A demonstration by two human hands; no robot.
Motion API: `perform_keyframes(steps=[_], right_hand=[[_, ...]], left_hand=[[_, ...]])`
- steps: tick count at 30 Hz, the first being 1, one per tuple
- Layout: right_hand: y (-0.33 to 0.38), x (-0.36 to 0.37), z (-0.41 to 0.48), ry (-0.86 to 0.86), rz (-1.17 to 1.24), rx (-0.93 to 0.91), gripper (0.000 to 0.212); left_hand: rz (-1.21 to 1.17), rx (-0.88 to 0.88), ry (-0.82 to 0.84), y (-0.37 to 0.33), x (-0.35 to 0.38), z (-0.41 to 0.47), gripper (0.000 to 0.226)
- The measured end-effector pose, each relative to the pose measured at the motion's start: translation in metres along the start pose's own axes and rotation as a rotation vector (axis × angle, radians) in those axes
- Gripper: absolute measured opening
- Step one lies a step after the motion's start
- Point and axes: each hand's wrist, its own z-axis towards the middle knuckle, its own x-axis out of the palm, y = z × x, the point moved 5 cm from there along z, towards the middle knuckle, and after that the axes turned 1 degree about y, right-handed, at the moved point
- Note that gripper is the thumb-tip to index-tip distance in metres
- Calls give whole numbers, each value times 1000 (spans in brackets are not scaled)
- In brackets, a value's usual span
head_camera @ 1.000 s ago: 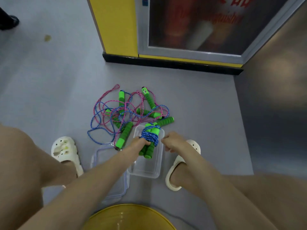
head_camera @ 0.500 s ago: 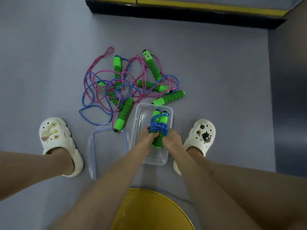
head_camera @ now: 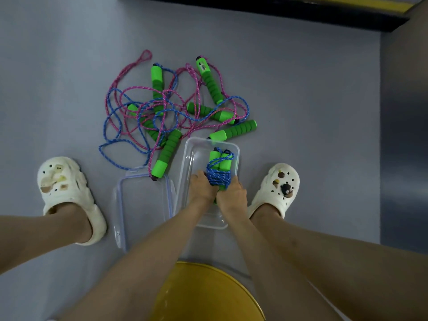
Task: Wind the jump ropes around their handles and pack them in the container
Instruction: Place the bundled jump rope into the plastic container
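- Jump rope of blue cord wound round its two green foam handles [head_camera: 218, 172] sits inside the one clear rectangular plastic container [head_camera: 188, 172], lower than a second ago, when it was above the rim.
- Left hand [head_camera: 201, 189] and right hand [head_camera: 232, 196] both grip its near end.
- Beyond the hands, six loose green handles [head_camera: 168, 154] lie among tangled pink and blue cords; one clear lid [head_camera: 143, 205] lies left of them.

The smooth grey-blue floor [head_camera: 301, 100] carries a loose tangle of pink and blue jump ropes with green foam handles [head_camera: 166, 107], a clear rectangular plastic container [head_camera: 188, 158] at the tangle's near edge, a clear flat lid [head_camera: 143, 205] just beside the container, and a left cream clog [head_camera: 62, 181] and right cream clog [head_camera: 278, 188].
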Motion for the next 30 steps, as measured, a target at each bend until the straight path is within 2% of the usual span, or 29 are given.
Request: perform_keyframes(steps=[2,4,6,8,11,14,17,25,30], right_hand=[[1,-3,0,0,-5,10,48],[5,-9,-2,-59,-9,-9,52],[13,-15,-5,-109,-54,-71,52],[24,-15,-8,-96,-109,-123,52],[43,-7,-12,-46,-180,-178,45],[62,4,-16,25,-279,-242,39],[75,17,-18,106,-349,-303,36],[80,30,-14,58,-245,-470,34],[78,32,-10,44,-195,-485,32]], left_hand=[[150,99,31,-6,-7,-7,32],[224,234,-8,-17,-26,-19,27],[256,405,-94,-26,-53,-29,21],[290,469,-178,-30,-87,-32,24],[281,322,-241,-14,-135,-15,28],[192,39,-217,24,-167,7,37],[139,-124,-163,54,-176,19,53],[272,-173,-48,59,-142,33,83],[422,-104,-131,53,-143,43,60]])
